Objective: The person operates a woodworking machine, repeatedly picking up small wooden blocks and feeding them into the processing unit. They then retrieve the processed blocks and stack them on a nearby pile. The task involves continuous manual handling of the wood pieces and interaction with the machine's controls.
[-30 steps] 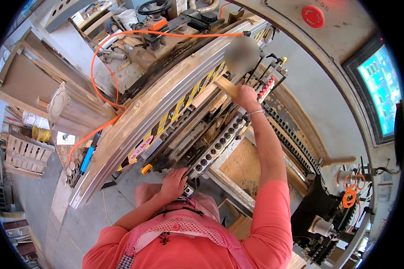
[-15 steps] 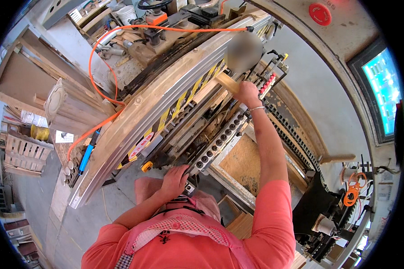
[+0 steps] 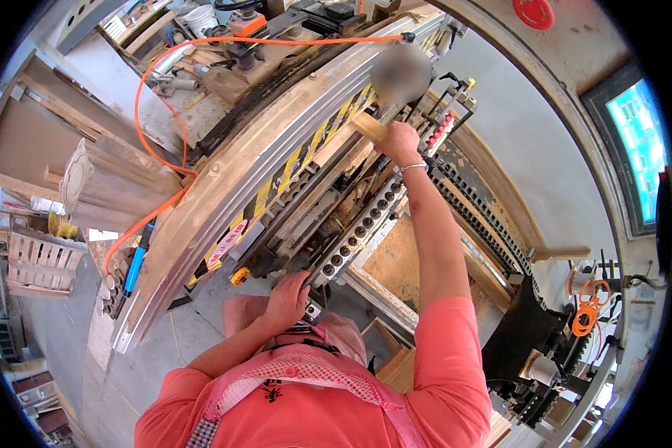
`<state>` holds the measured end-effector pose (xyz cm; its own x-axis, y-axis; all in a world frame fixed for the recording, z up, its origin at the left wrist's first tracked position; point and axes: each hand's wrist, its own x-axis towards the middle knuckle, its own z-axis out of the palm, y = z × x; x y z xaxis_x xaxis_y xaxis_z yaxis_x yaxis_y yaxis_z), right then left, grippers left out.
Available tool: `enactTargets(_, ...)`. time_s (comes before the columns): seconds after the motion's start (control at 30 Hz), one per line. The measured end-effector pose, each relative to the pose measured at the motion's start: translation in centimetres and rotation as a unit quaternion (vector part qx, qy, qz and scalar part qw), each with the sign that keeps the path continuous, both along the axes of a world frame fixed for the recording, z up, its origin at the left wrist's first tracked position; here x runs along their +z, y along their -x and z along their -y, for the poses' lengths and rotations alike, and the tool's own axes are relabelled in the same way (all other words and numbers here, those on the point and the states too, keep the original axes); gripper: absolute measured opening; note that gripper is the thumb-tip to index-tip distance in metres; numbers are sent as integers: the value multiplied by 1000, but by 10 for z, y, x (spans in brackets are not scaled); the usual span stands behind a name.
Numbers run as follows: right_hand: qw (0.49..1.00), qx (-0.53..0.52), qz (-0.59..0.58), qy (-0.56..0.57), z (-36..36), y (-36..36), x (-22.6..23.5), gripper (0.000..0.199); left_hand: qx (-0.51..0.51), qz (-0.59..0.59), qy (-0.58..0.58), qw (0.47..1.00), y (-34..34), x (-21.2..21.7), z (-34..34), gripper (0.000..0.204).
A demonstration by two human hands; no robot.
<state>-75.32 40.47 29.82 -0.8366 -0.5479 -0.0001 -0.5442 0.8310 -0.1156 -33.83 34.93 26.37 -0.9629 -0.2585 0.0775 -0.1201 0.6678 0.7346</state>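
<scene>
My right hand (image 3: 400,142) reaches far forward and grips a pale wooden piece (image 3: 369,127) lying on the machine bed beside the yellow-and-black striped guard (image 3: 306,153). My left hand (image 3: 290,293) rests on the near end of a grey metal bar with a row of round holes (image 3: 362,231), fingers curled over its edge. A curved metal rail (image 3: 224,179) runs diagonally along the left of the woodworking machine. A blurred patch hides what lies just beyond the wooden piece.
An orange hose (image 3: 201,52) loops over the cluttered bench at the top. Stacked wooden parts (image 3: 104,187) and a pallet (image 3: 41,261) stand at the left. A lit screen (image 3: 638,127) and a red round button (image 3: 534,11) sit at the right. Plywood panel (image 3: 403,257) lies below the bar.
My right hand has shifted slightly on the wooden piece; the view has tilted a little. My left hand stays on the bar's end.
</scene>
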Motion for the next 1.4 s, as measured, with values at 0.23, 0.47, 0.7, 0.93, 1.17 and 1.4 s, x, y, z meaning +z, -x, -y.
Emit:
enactTargets(0.23, 1000, -2, -7, 17, 1, 0, -2, 40, -1, -5, -12, 1000, -1, -5, 1, 31)
enactTargets(0.47, 1000, 16, -1, 11, -3, 5, -3, 45, 1, 25, -17, 1000, 1, 0, 0, 33)
enactTargets(0.7, 1000, 15, 6, 8, -2, 4, -2, 45, 1, 35, -17, 999, 0, -2, 0, 33)
enactTargets(0.93, 1000, 25, 17, -6, -1, 0, 7, 35, -1, 33, -17, 999, 3, 0, 0, 33)
enactTargets(1.17, 999, 32, 2, -9, -1, -7, 8, 37, -5, 30, -16, 999, -1, -2, 1, 34)
enactTargets(1.4, 999, 35, 0, 20, -5, 1, 0, 42, -3, 36, -38, 999, 2, 2, 2, 33)
